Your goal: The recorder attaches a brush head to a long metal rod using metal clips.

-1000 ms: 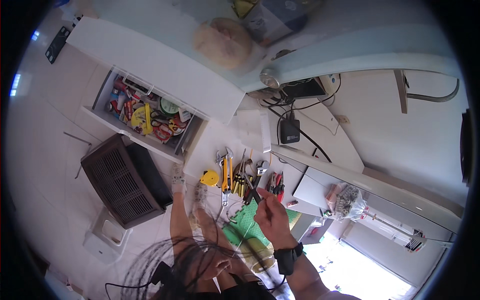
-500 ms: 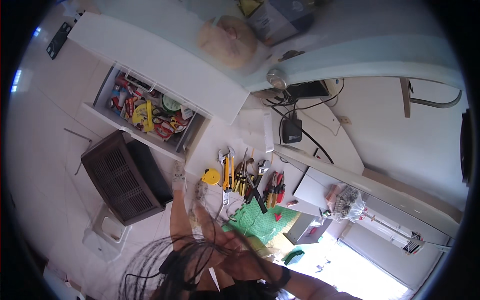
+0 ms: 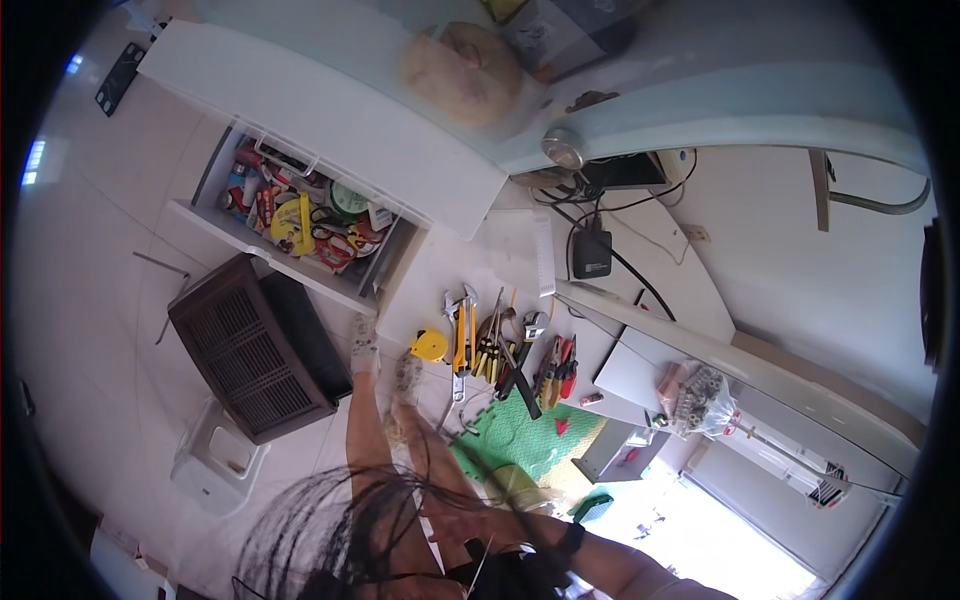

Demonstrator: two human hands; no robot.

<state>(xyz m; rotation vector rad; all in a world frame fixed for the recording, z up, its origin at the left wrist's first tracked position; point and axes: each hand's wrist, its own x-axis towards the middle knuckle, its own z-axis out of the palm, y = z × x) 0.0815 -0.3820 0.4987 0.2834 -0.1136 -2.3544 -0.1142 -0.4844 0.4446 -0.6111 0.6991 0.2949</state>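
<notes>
My right arm, with a dark band at the wrist, reaches in from the lower right. My right hand (image 3: 455, 525) is low in the picture beside my bare legs (image 3: 365, 425); loose dark hair hides its fingers, and I cannot tell whether it holds anything. A narrow white piece (image 3: 430, 532) shows next to it. My left hand is not in view. Beyond my feet, tools lie in a row on the floor: a yellow tape measure (image 3: 429, 346), a yellow utility knife (image 3: 461, 338), an adjustable wrench (image 3: 535, 325), a hammer (image 3: 518, 385) and red-handled pliers (image 3: 569, 368).
An open drawer (image 3: 270, 262) full of scissors, tape and small items juts from the white cabinet (image 3: 330, 120). Left of my legs are a dark brown slatted box (image 3: 250, 350) and a white plastic bin (image 3: 215, 465). A green foam mat (image 3: 515, 435) lies right. Glass tabletop (image 3: 700, 100) overhangs.
The view has shifted slightly, so the surroundings sit a little farther right. My right hand has drawn slightly left, toward my legs. The tools and the drawer stay as they were.
</notes>
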